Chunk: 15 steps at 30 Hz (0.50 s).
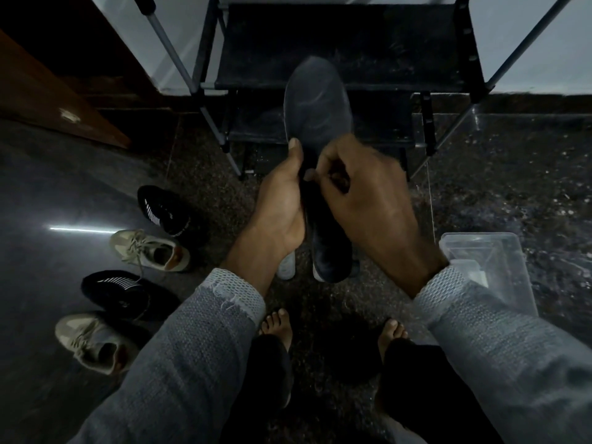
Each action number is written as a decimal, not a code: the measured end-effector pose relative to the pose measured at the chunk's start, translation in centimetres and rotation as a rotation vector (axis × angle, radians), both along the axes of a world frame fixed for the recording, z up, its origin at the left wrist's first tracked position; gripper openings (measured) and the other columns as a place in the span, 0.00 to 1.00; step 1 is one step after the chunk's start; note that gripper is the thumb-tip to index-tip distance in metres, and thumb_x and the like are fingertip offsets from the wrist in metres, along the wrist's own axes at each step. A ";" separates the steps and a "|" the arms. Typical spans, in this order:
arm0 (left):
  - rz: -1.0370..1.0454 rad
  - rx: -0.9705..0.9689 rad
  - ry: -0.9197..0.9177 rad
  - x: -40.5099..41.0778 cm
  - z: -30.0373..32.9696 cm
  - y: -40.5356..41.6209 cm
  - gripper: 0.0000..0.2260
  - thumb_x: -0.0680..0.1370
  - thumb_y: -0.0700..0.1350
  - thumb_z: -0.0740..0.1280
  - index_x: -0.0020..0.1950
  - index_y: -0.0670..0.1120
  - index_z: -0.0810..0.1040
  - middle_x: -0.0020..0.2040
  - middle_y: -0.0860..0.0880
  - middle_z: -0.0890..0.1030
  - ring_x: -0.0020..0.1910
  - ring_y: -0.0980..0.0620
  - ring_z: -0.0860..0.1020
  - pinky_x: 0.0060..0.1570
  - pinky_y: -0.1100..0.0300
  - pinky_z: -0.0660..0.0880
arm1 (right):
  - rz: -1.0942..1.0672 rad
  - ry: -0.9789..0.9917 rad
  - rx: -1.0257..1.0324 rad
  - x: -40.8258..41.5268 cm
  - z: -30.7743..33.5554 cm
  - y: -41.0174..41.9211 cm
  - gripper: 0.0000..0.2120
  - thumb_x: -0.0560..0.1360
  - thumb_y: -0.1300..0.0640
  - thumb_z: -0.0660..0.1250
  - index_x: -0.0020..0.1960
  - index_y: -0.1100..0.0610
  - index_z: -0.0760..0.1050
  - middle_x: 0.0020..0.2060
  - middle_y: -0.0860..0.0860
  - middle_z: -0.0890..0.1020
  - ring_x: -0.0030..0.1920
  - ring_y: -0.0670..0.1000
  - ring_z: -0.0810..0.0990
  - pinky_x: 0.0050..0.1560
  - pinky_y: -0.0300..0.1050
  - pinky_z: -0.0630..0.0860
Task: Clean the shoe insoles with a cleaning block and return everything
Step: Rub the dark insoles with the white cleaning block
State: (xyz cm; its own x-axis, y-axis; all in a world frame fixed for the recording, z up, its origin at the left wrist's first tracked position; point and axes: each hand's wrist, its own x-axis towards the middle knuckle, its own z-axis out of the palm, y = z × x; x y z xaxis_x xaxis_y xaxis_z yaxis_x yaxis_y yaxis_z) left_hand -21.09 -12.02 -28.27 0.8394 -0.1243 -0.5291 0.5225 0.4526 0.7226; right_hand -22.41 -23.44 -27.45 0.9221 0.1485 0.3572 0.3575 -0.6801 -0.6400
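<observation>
A dark grey insole (317,104) stands upright in front of me, toe end up. My left hand (282,203) grips its lower left edge, thumb on the front face. My right hand (368,193) is curled against the insole's middle and pinches a small dark thing (339,184) that looks like the cleaning block; most of it is hidden by the fingers. Below the hands a dark shoe (330,257) with a white sole stands on the floor. The pale toe of a second shoe (286,265) shows beside it.
A black shoe rack (346,49) with metal poles stands just behind the insole. On the floor at left lie two black sneakers (163,209) and two beige sneakers (150,249). A clear plastic container (490,261) sits at right. My bare feet (278,328) are below.
</observation>
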 end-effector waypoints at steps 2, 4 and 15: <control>0.031 0.040 -0.016 0.1 -0.1 0.2 0.20 0.83 0.55 0.55 0.58 0.43 0.79 0.55 0.44 0.84 0.53 0.50 0.83 0.47 0.61 0.80 | 0.070 -0.009 -0.054 -0.7 0.0 0.3 0.04 0.72 0.64 0.68 0.44 0.57 0.75 0.33 0.50 0.78 0.34 0.50 0.74 0.32 0.43 0.70; 0.036 0.023 -0.012 0.2 -0.1 0.2 0.20 0.83 0.55 0.54 0.58 0.43 0.79 0.55 0.43 0.84 0.53 0.50 0.83 0.46 0.61 0.80 | 0.084 -0.017 -0.073 -0.9 0.0 0.0 0.04 0.71 0.64 0.68 0.43 0.58 0.74 0.32 0.49 0.77 0.34 0.49 0.73 0.32 0.39 0.67; 0.039 0.031 -0.027 0.1 -0.1 0.2 0.21 0.83 0.55 0.54 0.59 0.41 0.79 0.55 0.43 0.83 0.54 0.49 0.83 0.48 0.60 0.80 | 0.106 -0.008 -0.044 -0.6 0.1 -0.2 0.03 0.73 0.62 0.68 0.44 0.57 0.75 0.33 0.49 0.78 0.35 0.49 0.75 0.33 0.48 0.74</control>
State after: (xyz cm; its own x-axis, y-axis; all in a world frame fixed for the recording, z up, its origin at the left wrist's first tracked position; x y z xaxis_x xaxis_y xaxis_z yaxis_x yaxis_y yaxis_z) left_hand -20.97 -11.84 -28.40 0.8572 -0.0750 -0.5095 0.4853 0.4490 0.7503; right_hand -22.98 -23.62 -27.38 0.8977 0.2605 0.3555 0.4337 -0.6656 -0.6074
